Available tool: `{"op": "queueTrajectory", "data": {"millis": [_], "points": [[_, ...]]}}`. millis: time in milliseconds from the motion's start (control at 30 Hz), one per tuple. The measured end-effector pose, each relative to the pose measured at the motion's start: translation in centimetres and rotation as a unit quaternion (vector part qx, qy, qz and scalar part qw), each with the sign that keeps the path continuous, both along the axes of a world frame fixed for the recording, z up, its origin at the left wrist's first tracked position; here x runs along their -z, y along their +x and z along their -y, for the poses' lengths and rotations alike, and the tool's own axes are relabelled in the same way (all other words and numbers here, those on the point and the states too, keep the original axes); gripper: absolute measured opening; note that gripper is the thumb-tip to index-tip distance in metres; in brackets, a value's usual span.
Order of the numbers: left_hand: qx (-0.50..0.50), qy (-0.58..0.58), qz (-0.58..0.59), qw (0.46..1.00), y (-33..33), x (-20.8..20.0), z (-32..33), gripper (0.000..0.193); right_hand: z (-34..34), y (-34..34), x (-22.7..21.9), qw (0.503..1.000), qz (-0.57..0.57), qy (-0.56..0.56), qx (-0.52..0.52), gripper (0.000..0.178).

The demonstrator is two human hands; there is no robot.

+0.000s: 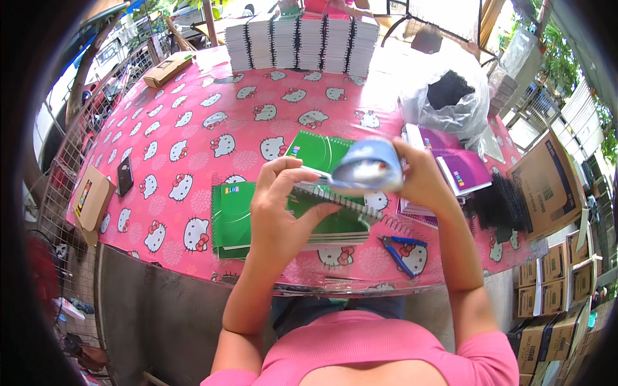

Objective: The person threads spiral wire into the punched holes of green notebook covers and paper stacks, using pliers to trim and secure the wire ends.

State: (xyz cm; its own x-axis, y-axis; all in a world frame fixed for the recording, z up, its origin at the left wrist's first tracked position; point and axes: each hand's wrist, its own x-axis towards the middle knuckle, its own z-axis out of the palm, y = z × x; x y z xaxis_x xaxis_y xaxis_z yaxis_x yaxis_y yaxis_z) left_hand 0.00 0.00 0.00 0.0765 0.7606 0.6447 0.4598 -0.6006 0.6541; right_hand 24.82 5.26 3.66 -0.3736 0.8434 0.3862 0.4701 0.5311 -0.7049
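Note:
My left hand (278,202) grips a spiral notebook between thumb and fingers, above green notebooks. Its dark wire coil (347,204) runs to the right, and the loose end hangs past the edge. My right hand (421,172) is closed on a blue, rounded, hollow-looking thing (365,166) with something white inside. It is blurred, so its kind cannot be made out; it is beside the left fingertips. Under my hands lie green spiral notebooks (232,215), with another green notebook (315,145) just behind. Blue-handled cutting pliers (402,252) rest open on the table near my right forearm.
Tall stacks of spiral-bound notebooks (302,45) stand at the back. Right are purple notebooks (467,172), a plastic bag with black coils (450,90), more black coils (499,206) and a cardboard box (547,183). Left are a phone (125,176) and an open carton (95,199).

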Motion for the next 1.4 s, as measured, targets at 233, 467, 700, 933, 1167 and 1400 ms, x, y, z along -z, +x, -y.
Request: {"op": "queueTrajectory", "data": {"millis": [233,467,700,933,1167,1400], "points": [[0.081,-0.116,0.362,0.921,0.0,1.5,0.9,0.037,-0.6,-2.2,0.2,0.989,0.091,0.067,0.092,0.036],[0.074,-0.154,0.321,0.932,-1.5,3.4,1.0,0.04,0.1,-2.4,-0.4,0.989,0.089,0.042,0.11,0.036],[0.165,-0.187,0.352,0.902,-1.6,1.5,0.3,0.029,4.5,7.9,-1.5,0.852,0.221,0.145,0.452,0.036],[0.072,0.157,0.004,0.985,0.5,0.7,3.6,0.029,7.8,8.5,0.5,0.835,0.283,0.276,0.382,0.039],[0.038,0.062,0.037,0.997,3.3,3.9,4.6,0.027,14.9,5.6,15.1,0.937,0.261,0.025,0.232,0.058],[0.028,0.071,0.047,0.996,3.9,4.2,4.8,0.023,15.1,0.7,6.7,0.992,0.037,0.048,0.109,0.05]]}}
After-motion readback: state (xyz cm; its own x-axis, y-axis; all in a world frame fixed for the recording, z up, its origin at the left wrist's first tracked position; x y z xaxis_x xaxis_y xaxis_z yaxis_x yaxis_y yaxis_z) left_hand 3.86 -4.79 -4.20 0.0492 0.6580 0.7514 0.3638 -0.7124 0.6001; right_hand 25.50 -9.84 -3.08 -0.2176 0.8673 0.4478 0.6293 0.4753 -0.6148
